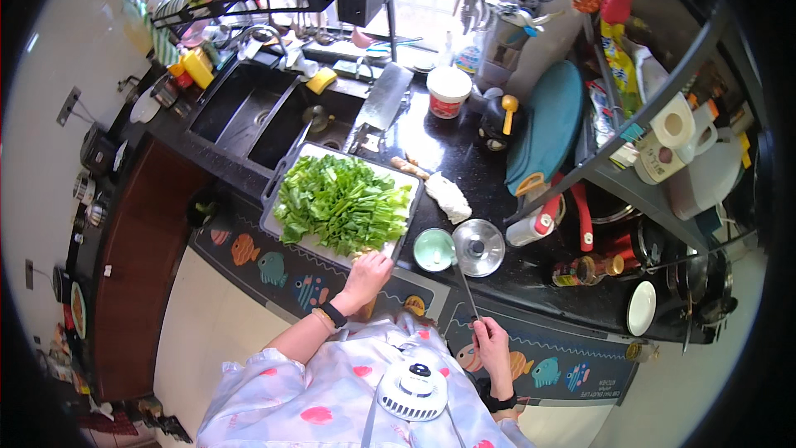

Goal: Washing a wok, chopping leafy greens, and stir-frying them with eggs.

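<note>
A cutting board (pixel 407 183) with a dark rim bears a heap of chopped leafy greens (pixel 342 199). My left hand (pixel 368 274) is at the board's near edge, its fingertips by small pale yellowish pieces (pixel 360 254); whether they grip any is unclear. In my right hand (pixel 491 339) is a long thin metal utensil (pixel 467 292), pointing away from me. Its far end reaches between a pale green bowl (pixel 429 255) and a round lid with a dark knob (pixel 491 236). Something small and white lies in the bowl.
Behind the board are a double sink (pixel 249 106), a cleaver (pixel 387 96) lying flat and a white lidded tub (pixel 448 90). Ginger (pixel 409 167) and a crumpled white wrapping (pixel 449 198) lie right of the board. A metal shelf (pixel 622 137) and a glass jar (pixel 584 270) stand farther right.
</note>
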Demonstrator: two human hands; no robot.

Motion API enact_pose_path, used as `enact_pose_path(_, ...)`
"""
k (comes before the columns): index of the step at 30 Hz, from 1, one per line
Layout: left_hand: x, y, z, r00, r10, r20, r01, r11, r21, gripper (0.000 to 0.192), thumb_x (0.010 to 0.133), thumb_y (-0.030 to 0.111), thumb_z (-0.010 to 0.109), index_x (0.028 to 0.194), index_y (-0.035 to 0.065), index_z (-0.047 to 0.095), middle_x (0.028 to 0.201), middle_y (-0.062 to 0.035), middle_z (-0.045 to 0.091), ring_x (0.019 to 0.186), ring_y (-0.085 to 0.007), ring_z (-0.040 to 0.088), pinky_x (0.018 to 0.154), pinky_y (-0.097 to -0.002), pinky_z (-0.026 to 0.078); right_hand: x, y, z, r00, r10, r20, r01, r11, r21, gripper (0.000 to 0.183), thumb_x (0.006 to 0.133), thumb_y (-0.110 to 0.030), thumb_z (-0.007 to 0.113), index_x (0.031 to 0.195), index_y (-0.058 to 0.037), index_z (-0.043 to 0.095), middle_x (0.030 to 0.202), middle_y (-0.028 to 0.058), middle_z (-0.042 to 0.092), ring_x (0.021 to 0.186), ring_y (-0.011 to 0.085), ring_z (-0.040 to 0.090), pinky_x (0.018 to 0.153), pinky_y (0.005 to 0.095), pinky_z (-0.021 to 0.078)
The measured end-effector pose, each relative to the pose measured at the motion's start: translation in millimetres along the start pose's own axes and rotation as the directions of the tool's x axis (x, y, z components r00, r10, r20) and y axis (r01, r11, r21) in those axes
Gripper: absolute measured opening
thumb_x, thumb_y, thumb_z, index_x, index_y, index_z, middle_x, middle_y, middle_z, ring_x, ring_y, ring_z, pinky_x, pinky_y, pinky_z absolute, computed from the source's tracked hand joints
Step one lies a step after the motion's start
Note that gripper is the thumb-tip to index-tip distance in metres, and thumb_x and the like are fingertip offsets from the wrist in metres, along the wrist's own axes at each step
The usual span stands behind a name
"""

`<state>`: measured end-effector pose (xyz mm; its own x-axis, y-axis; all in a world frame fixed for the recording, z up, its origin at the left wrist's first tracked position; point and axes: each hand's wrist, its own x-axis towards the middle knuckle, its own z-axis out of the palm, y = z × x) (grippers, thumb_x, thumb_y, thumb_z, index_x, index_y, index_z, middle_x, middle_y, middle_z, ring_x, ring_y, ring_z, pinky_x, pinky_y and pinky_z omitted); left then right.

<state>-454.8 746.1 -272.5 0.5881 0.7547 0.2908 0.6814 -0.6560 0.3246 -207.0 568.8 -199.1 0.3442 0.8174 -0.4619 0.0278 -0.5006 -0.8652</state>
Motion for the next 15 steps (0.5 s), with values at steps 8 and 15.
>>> enact_pose_path(8,-37,-20,17,0.986,-0.068,-0.152,0.061,0.997,-0.049,0.01,0.074,0.011,0.06,0.082,0.0067,0.056,0.082,-0.0068,0.055,0.081,-0.0241,0.054,0.074,-0.0342,0.044,21,16,38,0.968,0.029,0.25,0.05,0.952,-0.302,0.029,0.087,-0.027,0.057,0.094,0.0004,0.062,0.069,0.0088,0.061,0.061,0.0148,0.056,0.056,0.0276,0.043)
enact_pose_path(15,-46,-16,8,0.956,-0.255,-0.146,0.253,0.967,-0.029,0.015,0.076,0.019,0.064,0.086,0.0089,0.059,0.089,-0.0044,0.054,0.085,-0.0226,0.052,0.071,-0.0343,0.043,20,11,56,0.95,0.066,0.305,0.056,0.924,-0.377,0.032,0.088,-0.029,0.055,0.096,0.0012,0.061,0.079,0.0169,0.063,0.07,0.0239,0.061,0.065,0.0314,0.046)
